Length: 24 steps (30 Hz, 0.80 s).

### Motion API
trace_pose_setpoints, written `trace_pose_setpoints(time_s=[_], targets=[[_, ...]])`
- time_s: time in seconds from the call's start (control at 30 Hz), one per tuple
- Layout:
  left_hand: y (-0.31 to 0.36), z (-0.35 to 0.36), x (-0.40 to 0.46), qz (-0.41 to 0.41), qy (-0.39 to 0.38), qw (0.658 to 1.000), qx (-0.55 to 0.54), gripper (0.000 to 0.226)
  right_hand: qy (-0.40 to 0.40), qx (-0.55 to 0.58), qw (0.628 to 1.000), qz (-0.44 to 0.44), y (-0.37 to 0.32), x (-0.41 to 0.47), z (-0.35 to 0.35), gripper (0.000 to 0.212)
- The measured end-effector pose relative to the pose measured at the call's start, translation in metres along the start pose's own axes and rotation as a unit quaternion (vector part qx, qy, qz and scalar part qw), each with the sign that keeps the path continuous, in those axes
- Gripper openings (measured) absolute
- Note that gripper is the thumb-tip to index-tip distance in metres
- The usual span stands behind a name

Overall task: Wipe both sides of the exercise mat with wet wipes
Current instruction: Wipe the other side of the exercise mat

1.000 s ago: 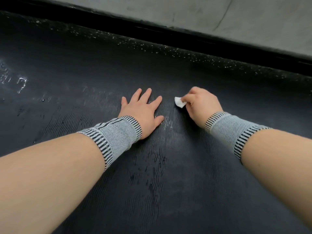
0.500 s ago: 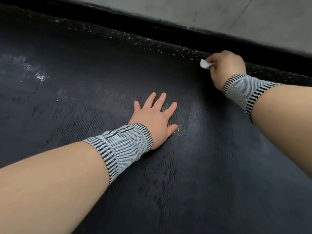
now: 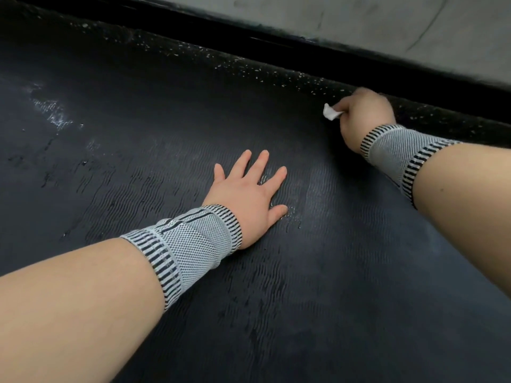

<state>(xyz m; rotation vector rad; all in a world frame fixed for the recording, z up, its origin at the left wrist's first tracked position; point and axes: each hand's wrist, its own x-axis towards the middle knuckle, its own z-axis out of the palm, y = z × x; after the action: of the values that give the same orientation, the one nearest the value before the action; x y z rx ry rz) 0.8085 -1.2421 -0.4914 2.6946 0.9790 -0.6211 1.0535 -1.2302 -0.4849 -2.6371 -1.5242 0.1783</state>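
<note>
The black exercise mat [image 3: 318, 286] fills most of the view, its ribbed surface streaked with wet patches. My left hand [image 3: 249, 194] lies flat on the mat near the middle, fingers straight and spread. My right hand [image 3: 365, 114] is at the mat's far edge on the right, fingers curled round a small crumpled white wet wipe [image 3: 331, 112] that sticks out to the left of the fist and touches the mat. Both wrists wear grey striped bands.
Beyond the mat's far edge runs a speckled black floor strip [image 3: 249, 67], then a dark skirting line and a grey wall [image 3: 359, 20]. A shiny wet patch [image 3: 52, 111] shows at the mat's far left.
My right hand swept the wipe from beside the left hand out to the mat's far edge, then drew back slightly. The left hand has stayed flat on the mat.
</note>
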Motion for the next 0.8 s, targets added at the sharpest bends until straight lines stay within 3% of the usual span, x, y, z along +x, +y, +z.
trace_pose_setpoints(time_s=[0.13, 0.23, 0.3, 0.37, 0.43, 0.6, 0.8], targets=[[0.0, -0.002, 0.0, 0.0, 0.002, 1.0, -0.009, 0.07, 0.036, 0.043, 0.994, -0.097, 0.002, -0.051, 0.006, 0.029], [0.001, -0.002, 0.0, 0.0, 0.004, 1.0, -0.008, 0.07, -0.01, 0.051, 0.985, -0.164, 0.003, -0.071, -0.002, 0.024], [0.001, -0.002, 0.0, 0.001, 0.006, 1.0, -0.003, 0.07, 0.011, 0.068, 0.987, -0.142, 0.0, -0.059, -0.012, 0.024], [0.001, -0.002, 0.0, 0.001, 0.005, 1.0, -0.005, 0.07, 0.072, 0.106, 0.99, -0.06, -0.007, -0.032, -0.024, 0.026], [0.001, -0.002, 0.0, -0.002, 0.004, 1.0, -0.007, 0.07, 0.074, 0.088, 0.993, -0.002, -0.015, -0.004, -0.029, 0.031], [0.001, -0.002, 0.001, -0.002, 0.0, 1.0, -0.003, 0.07, -0.062, 0.002, 0.998, 0.004, -0.029, 0.026, -0.012, 0.037], [0.0, -0.002, 0.002, 0.003, -0.006, 1.0, 0.0, 0.07, -0.018, 0.013, 1.0, -0.017, -0.025, 0.015, 0.0, 0.035]])
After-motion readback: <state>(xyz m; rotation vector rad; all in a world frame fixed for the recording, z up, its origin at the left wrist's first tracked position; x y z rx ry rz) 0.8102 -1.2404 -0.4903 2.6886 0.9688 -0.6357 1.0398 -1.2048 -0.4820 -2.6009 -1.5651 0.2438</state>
